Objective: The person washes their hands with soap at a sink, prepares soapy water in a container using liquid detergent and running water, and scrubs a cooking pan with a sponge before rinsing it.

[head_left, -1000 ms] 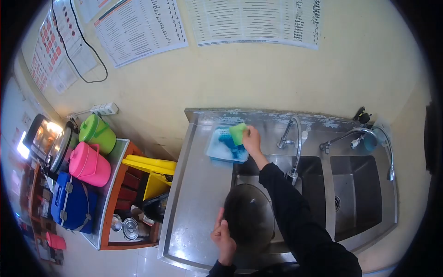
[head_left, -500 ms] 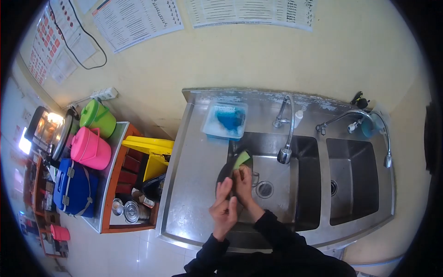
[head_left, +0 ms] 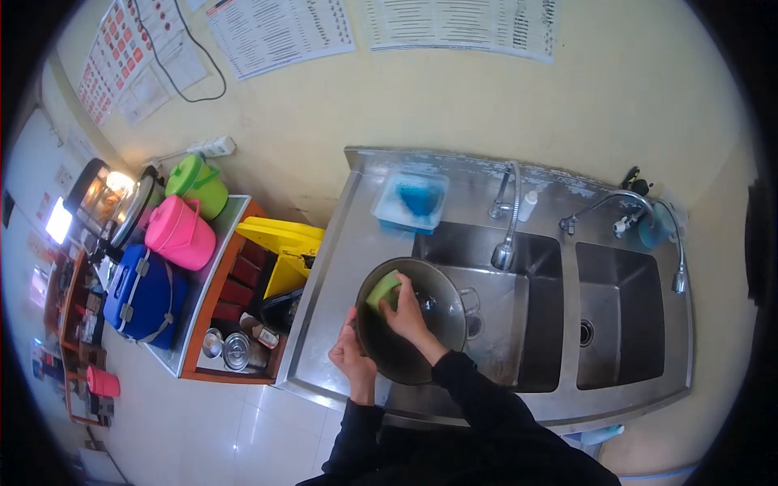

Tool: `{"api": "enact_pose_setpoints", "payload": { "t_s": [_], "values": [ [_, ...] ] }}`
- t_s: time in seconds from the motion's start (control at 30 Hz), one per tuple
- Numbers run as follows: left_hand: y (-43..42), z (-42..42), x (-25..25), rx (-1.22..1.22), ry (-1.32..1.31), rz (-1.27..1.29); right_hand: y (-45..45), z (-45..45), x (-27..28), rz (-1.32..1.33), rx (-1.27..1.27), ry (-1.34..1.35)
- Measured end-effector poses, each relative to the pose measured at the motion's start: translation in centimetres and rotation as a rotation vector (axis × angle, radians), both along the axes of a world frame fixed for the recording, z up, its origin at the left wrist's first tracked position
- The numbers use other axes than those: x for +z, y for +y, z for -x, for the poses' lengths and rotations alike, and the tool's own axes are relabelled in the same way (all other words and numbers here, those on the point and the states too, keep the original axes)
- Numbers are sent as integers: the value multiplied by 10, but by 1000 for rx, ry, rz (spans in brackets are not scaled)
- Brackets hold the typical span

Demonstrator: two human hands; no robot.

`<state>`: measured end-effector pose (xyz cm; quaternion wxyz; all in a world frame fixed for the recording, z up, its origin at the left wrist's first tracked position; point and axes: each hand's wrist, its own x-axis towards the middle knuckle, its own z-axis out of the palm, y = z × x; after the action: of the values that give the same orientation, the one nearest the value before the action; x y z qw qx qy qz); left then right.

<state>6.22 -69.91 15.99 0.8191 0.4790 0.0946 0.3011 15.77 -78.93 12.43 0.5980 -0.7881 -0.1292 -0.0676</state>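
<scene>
A large dark metal pot [head_left: 409,364] with a loop handle on its right is over the left edge of the left sink basin [head_left: 541,316], its open inside facing up toward me. My right hand [head_left: 408,317] is inside the pot, closed on a green sponge [head_left: 379,293] that touches the inner wall. At the pot's left rim, my left hand [head_left: 353,356] is closed, gripping the pot; the exact spot its fingers hold is partly hidden.
A clear tub [head_left: 410,202] of blue, sudsy liquid stands behind the pot. Faucets [head_left: 502,256] hang over the basins. To the left, a shelf holds a pink bucket [head_left: 180,233], a green bucket [head_left: 199,188] and a blue cooler [head_left: 146,296]. A yellow lid [head_left: 284,236] sticks out beside it.
The pot has turned from edge-on to facing up toward me. My right hand with the sponge is now inside it, and my left hand has moved left to its rim. The view has shifted slightly.
</scene>
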Motion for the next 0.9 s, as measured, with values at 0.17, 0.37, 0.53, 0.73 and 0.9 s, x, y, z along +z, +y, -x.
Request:
{"api": "enact_pose_setpoints", "payload": {
  "t_s": [0.17,0.37,0.53,0.73,0.9],
  "values": [
    [29,14,-12,81,9,192,39,28,-15,86,167,81],
    [43,12,4,163,-55,156,0,81,1,570,414,145],
    [44,23,7,189,-61,67,1,31,-43,499,-55,55],
    [41,22,9,156,-15,-85,97,3,-30,-179,-63,167],
    [32,14,11,337,47,-130,29,64,4,300,417,246]
  ]
}}
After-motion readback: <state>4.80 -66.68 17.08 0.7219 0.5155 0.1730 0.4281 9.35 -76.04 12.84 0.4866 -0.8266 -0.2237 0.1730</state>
